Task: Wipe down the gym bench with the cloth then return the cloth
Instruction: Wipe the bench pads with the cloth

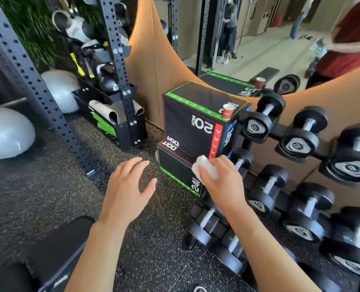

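My right hand [221, 182] grips a bunched white cloth [205, 167], held in the air in front of the lower black plyo box [174, 167]. My left hand [128, 186] hovers over the speckled floor with relaxed, slightly spread fingers and holds nothing. The black padded gym bench [54, 249] shows at the lower left, below and to the left of both hands, and neither hand touches it.
A taller black plyo box [196, 114] carries a red paper cup [227, 111]. A dumbbell rack [301, 165] fills the right side. A dark steel rig upright [33, 85] and grey exercise balls [6, 133] stand at left. A mirror [259, 34] lines the back wall.
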The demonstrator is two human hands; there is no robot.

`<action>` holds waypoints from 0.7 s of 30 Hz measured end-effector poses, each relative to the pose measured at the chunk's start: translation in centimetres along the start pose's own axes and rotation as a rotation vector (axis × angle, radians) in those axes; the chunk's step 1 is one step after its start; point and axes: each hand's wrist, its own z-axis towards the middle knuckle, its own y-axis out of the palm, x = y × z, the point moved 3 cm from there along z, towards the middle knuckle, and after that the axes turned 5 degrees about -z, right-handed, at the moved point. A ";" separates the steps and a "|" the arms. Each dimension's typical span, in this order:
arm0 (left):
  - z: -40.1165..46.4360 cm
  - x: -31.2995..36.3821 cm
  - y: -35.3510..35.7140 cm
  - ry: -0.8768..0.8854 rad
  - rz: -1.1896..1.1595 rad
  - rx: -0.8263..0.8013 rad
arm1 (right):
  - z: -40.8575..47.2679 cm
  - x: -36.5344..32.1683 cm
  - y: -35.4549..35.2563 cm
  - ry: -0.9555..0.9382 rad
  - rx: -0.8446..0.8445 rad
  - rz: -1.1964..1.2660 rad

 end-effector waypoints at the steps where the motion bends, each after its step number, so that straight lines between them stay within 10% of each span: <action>1: 0.9 -0.8 0.0 -0.005 -0.003 0.004 | 1.0 -0.4 0.7 -0.010 0.003 0.011; 21: 32.7 -12.1 8.0 0.041 -0.006 -0.055 | 30.3 2.9 19.8 0.042 -0.001 0.024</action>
